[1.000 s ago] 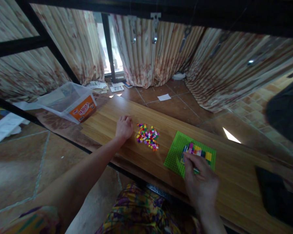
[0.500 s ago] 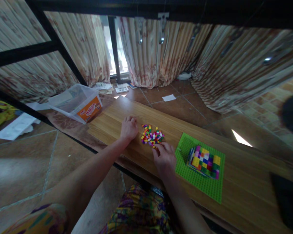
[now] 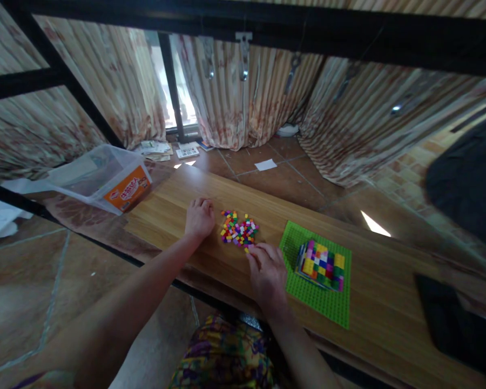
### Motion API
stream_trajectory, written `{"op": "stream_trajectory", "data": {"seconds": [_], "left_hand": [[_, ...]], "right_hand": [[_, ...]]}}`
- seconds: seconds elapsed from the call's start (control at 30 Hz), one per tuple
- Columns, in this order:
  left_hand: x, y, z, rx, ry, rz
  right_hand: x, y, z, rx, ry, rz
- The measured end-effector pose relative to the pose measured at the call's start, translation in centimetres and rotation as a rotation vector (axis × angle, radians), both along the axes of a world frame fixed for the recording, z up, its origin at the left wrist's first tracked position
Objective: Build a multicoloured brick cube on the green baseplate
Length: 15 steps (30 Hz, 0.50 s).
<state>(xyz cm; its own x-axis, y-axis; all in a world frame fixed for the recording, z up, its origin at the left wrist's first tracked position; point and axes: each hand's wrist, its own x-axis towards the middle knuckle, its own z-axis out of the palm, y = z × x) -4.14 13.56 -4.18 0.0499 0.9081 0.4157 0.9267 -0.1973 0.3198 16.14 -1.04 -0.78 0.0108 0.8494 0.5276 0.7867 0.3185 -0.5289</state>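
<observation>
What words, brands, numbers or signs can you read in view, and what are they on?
None reads for certain.
Orange label on the clear plastic bin: white lettering, too blurred to quote.
White printed paper on the floor: dark print, too small to read.
Paper pile beside it: too small to tell.
Loose blocks and green baseplate: no lettering visible.

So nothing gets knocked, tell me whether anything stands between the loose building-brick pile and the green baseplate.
Only the right hand, at the near edge of the loose building-brick pile and partly in the gap; nothing else visible before the green studded baseplate.
</observation>
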Motion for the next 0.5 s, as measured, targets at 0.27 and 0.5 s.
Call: {"op": "stream_trajectory", "data": {"seconds": [0.27, 0.5], "left_hand": [[-0.2, 0.2, -0.2, 0.036, 0.015, -0.007], [-0.2, 0.3, -0.1, 0.024, 0.015, -0.011]], "right_hand": [[11.0, -2.3, 3.6, 0.118, -0.037, -0.322], [16.6, -1.2, 2.2, 0.073, -0.267, -0.348]]}}
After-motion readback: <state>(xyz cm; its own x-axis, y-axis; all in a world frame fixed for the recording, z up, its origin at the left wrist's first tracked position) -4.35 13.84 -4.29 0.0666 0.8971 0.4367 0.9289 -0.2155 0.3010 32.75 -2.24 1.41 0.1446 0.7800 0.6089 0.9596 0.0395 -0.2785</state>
